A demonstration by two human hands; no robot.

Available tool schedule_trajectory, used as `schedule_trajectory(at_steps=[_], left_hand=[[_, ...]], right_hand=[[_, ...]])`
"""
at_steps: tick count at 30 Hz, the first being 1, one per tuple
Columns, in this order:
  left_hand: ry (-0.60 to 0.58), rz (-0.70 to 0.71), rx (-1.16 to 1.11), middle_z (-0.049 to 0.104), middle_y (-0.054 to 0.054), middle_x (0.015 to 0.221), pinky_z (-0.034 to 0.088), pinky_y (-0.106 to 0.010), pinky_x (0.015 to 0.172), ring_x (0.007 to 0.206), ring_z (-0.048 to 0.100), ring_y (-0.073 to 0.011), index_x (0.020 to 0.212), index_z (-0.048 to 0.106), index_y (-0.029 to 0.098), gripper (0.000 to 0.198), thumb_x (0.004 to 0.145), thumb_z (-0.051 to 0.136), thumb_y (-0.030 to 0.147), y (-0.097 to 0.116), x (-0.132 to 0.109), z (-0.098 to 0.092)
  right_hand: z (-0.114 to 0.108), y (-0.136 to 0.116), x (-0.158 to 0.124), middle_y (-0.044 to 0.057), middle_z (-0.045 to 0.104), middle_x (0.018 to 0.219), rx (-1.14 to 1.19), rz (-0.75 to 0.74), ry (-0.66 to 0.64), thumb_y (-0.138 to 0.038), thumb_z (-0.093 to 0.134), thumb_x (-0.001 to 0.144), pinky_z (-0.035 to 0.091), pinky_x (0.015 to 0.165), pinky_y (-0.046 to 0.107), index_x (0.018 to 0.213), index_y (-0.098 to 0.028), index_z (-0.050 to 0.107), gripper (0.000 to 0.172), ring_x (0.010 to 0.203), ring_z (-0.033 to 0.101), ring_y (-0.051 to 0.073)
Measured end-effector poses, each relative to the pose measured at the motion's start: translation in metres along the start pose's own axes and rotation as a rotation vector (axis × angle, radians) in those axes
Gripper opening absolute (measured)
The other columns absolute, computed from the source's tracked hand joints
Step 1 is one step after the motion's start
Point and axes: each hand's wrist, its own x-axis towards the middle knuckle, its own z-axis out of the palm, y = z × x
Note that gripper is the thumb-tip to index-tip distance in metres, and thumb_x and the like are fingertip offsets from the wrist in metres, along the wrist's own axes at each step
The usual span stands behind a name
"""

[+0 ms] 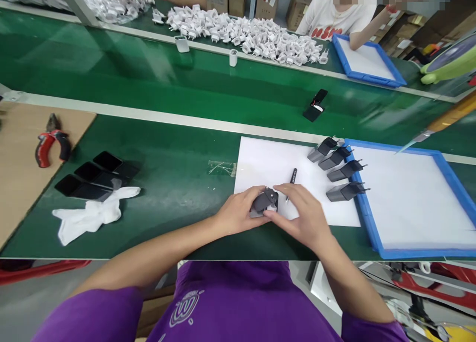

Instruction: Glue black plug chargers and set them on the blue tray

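We hold a dark grey plastic charger body [264, 202] between both hands at the near left corner of the white paper sheet [267, 163], low over the green work surface [178, 183]. Our left hand [238, 214] wraps it from the left, fingers curled round its near side and grasping it; our right hand [302, 214] comes in from the right, fingertips pressed against its pale grey end face, so both hands are closed on the same piece. The body's long axis runs roughly left to right and a little away from us, its pale end turned toward the right hand. Neither hand is nearer than the other: the piece sits squarely between them, right in front of our chest. Just beyond the right fingers a slim black pen [291, 182] lies on the sheet, apart from the charger. Farther right, four matching dark grey chargers with metal prongs [336, 169] lie in a row along the left edge of the blue-framed white tray [366, 218], prongs pointing right, well apart from our hands.
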Motion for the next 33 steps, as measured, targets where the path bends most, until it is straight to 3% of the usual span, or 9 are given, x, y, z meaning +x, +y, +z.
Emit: schedule_trajectory(at_steps=[3, 7, 11, 19, 23, 27, 33], left_hand=[[0.002, 0.001, -0.021, 0.064, -0.008, 0.118, 0.053, -0.035, 0.084, 0.097, 0.067, -0.024, 0.13, 0.042, 0.021, 0.061, 0.08, 0.065, 0.046, -0.001, -0.001, 0.0], [-0.036, -0.022, -0.075, 0.067, -0.002, 0.1, 0.054, -0.031, 0.074, 0.081, 0.068, -0.0192, 0.131, 0.043, 0.024, 0.064, 0.078, 0.069, 0.047, -0.003, -0.001, -0.001], [-0.048, -0.061, -0.077, 0.067, 0.0, 0.088, 0.053, -0.03, 0.07, 0.076, 0.067, -0.0185, 0.131, 0.042, 0.024, 0.066, 0.076, 0.071, 0.047, -0.004, 0.0, 0.0], [-0.055, -0.088, -0.087, 0.066, 0.001, 0.087, 0.052, -0.03, 0.07, 0.073, 0.066, -0.0173, 0.131, 0.043, 0.025, 0.067, 0.075, 0.07, 0.051, -0.004, 0.0, 0.001], [-0.054, -0.098, -0.11, 0.067, 0.002, 0.084, 0.052, -0.031, 0.072, 0.074, 0.066, -0.018, 0.131, 0.045, 0.026, 0.067, 0.074, 0.072, 0.05, -0.001, 0.0, -0.003], [-0.111, -0.15, -0.295, 0.066, 0.003, 0.072, 0.052, -0.029, 0.065, 0.065, 0.067, -0.0172, 0.13, 0.043, 0.023, 0.062, 0.078, 0.068, 0.047, 0.008, 0.0, -0.008], [-0.143, -0.278, -0.589, 0.061, 0.006, 0.061, 0.051, -0.026, 0.054, 0.055, 0.067, -0.0166, 0.119, 0.042, 0.022, 0.044, 0.083, 0.061, 0.037, 0.017, 0.004, -0.004]], right_hand=[[0.011, -0.012, 0.001, 0.009, 0.071, 0.094, -0.011, 0.05, -0.004, -0.03, 0.062, 0.087, 0.057, 0.076, 0.036, 0.104, -0.018, 0.062, 0.02, 0.086, 0.067, 0.022], [0.012, 0.0, -0.006, 0.008, 0.069, 0.106, 0.205, 0.126, -0.046, -0.021, 0.057, 0.09, 0.055, 0.088, 0.032, 0.107, -0.02, 0.063, 0.018, 0.1, 0.066, 0.018], [0.011, 0.009, -0.013, 0.007, 0.066, 0.109, 0.305, 0.18, -0.07, -0.022, 0.059, 0.089, 0.055, 0.089, 0.032, 0.108, -0.024, 0.065, 0.019, 0.101, 0.065, 0.018], [0.017, 0.014, -0.008, 0.007, 0.062, 0.103, 0.349, 0.235, -0.133, -0.031, 0.058, 0.09, 0.061, 0.075, 0.03, 0.106, -0.024, 0.067, 0.02, 0.09, 0.066, 0.017], [0.012, 0.013, -0.006, 0.008, 0.065, 0.11, 0.373, 0.312, -0.207, -0.034, 0.058, 0.089, 0.064, 0.069, 0.029, 0.113, -0.023, 0.063, 0.027, 0.097, 0.067, 0.019], [0.01, 0.012, -0.006, 0.008, 0.07, 0.113, 0.26, 0.229, -0.248, -0.031, 0.054, 0.092, 0.064, 0.077, 0.033, 0.122, -0.023, 0.059, 0.031, 0.099, 0.07, 0.02], [0.021, 0.015, -0.012, 0.009, 0.073, 0.106, 0.104, 0.073, -0.147, -0.026, 0.052, 0.093, 0.06, 0.084, 0.032, 0.116, -0.02, 0.063, 0.026, 0.098, 0.07, 0.02]])
